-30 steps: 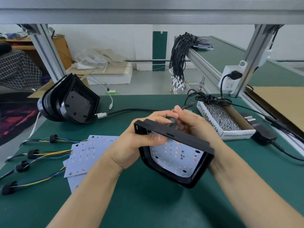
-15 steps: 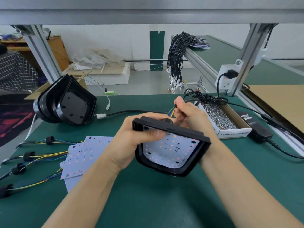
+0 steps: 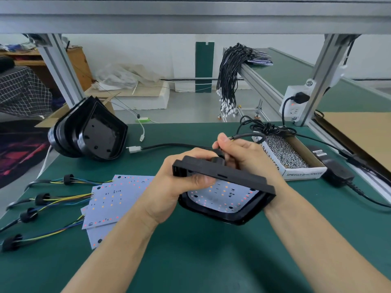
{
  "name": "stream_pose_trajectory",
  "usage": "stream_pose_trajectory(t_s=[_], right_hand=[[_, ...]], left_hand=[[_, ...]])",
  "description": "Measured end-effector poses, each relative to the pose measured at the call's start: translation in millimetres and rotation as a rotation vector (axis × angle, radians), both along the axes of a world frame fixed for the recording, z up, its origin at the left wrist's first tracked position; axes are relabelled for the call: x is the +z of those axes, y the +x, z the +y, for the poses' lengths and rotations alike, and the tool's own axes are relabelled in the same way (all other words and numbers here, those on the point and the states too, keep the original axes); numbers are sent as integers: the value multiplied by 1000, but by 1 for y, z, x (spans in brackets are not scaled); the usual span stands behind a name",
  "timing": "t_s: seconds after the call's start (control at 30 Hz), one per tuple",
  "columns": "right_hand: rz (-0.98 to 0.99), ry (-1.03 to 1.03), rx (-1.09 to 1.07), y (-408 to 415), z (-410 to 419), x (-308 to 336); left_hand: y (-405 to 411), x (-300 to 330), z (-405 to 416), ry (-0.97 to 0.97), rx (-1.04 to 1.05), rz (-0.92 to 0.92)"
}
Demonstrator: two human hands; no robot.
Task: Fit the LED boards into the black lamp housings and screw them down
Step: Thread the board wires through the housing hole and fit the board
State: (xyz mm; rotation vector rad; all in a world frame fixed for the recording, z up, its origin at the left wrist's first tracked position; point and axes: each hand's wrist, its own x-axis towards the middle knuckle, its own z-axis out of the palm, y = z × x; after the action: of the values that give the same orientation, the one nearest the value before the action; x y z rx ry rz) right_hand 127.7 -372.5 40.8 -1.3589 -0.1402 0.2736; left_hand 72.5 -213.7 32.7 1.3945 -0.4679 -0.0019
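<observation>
A black lamp housing [image 3: 222, 176] is tilted up above the green mat, its open face toward me. A white LED board [image 3: 224, 195] with red and amber dots lies inside it. My left hand [image 3: 177, 187] grips the housing's upper left rim, thumb over the edge. Behind the housing, my right hand [image 3: 243, 153] pinches the black cable [image 3: 245, 136] that comes out of its rear grommet. Several loose LED boards [image 3: 114, 199] with coloured wires lie on the mat to the left. Empty housings [image 3: 93, 134] are stacked at the far left.
A cardboard box of screws [image 3: 285, 153] stands just right of my right hand. Beside it lies a black power adapter [image 3: 336, 174] with its cord. A white socket [image 3: 294, 102] is fixed to the right frame post. Wire harnesses [image 3: 230, 75] hang from a rail behind.
The housing has been tipped back a little and shifted slightly left. My right hand has slid along the cable behind it, now pinching it higher up.
</observation>
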Motion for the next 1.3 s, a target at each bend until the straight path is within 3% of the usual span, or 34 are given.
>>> stream_pose_trajectory(t_s=[0.43, 0.67, 0.83, 1.1, 1.3], right_hand=[[41, 244, -9, -3, -3, 2], [60, 148, -29, 1, 0, 8], [41, 213, 52, -9, 3, 5], [-11, 98, -2, -12, 2, 10], [-24, 130, -102, -11, 4, 9]], left_hand=[[8, -9, -11, -163, 208, 120], [6, 0, -7, -47, -21, 38], [5, 2, -9, -26, -33, 54], [4, -1, -11, -64, -38, 53], [5, 8, -11, -29, -70, -1]])
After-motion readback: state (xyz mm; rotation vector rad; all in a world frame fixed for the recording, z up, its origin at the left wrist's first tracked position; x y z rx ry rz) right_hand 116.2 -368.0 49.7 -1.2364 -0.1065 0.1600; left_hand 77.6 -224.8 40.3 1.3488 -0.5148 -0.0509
